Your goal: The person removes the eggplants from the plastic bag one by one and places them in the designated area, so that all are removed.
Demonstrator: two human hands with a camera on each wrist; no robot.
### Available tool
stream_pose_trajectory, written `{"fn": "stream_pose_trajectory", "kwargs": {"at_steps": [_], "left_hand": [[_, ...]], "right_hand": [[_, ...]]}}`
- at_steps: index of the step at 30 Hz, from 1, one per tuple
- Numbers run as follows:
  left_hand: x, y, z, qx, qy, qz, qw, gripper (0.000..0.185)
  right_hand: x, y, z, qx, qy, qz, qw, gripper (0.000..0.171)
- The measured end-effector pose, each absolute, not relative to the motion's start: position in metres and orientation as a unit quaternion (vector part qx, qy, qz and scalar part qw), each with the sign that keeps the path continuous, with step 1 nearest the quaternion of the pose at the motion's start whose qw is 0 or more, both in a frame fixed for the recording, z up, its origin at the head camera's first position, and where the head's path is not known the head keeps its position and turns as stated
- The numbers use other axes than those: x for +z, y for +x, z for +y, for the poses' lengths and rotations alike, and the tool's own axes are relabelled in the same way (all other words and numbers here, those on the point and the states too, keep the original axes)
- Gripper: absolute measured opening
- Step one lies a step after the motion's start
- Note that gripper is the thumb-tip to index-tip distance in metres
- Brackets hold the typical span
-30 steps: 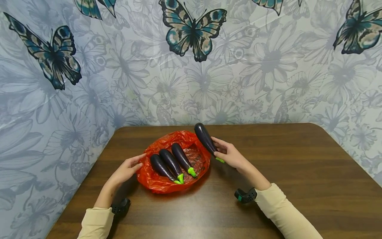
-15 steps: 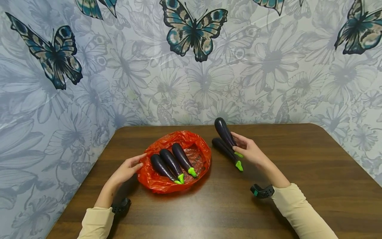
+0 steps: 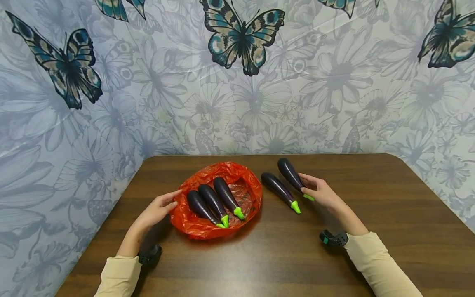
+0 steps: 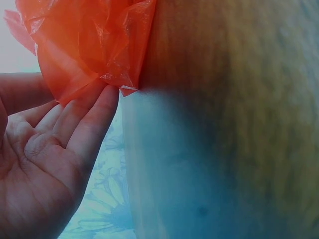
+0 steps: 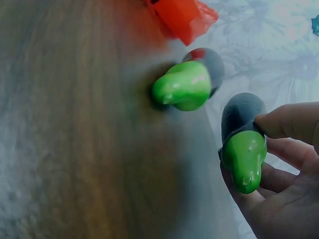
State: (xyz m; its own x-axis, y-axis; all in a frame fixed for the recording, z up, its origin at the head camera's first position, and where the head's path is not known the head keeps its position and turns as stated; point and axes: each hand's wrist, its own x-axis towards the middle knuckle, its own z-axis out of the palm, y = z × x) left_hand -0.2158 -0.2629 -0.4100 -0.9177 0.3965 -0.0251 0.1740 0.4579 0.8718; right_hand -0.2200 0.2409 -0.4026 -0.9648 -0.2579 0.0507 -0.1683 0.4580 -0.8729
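My right hand grips an eggplant near its green stem end, thumb on one side and fingers on the other. In the right wrist view this eggplant's green cap points toward the camera. A second eggplant lies on the table just left of it, roughly parallel. My left hand holds the left side of a red plastic bag with rolled-open rim. The left wrist view shows thumb and fingers at the bag's crinkled film. Inside the bag lie three eggplants side by side, green caps toward me.
The brown wooden table runs back to a wall with butterfly-and-flower covering. Bare tabletop extends to the right of my right hand. Black bands sit on both wrists.
My right hand has carried its eggplant rightward from beside the bag's rim, past the eggplant lying on the table, and lowered it on that one's right. My left hand stays at the bag.
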Motion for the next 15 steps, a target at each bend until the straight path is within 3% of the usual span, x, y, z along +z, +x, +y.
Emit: {"fn": "stream_pose_trajectory", "kwargs": {"at_steps": [15], "left_hand": [[-0.4086, -0.2157, -0.2629, 0.501, 0.166, 0.842, 0.115, 0.046]], "right_hand": [[-0.4122, -0.2237, 0.237, -0.476, -0.11, 0.871, 0.051, 0.047]]}}
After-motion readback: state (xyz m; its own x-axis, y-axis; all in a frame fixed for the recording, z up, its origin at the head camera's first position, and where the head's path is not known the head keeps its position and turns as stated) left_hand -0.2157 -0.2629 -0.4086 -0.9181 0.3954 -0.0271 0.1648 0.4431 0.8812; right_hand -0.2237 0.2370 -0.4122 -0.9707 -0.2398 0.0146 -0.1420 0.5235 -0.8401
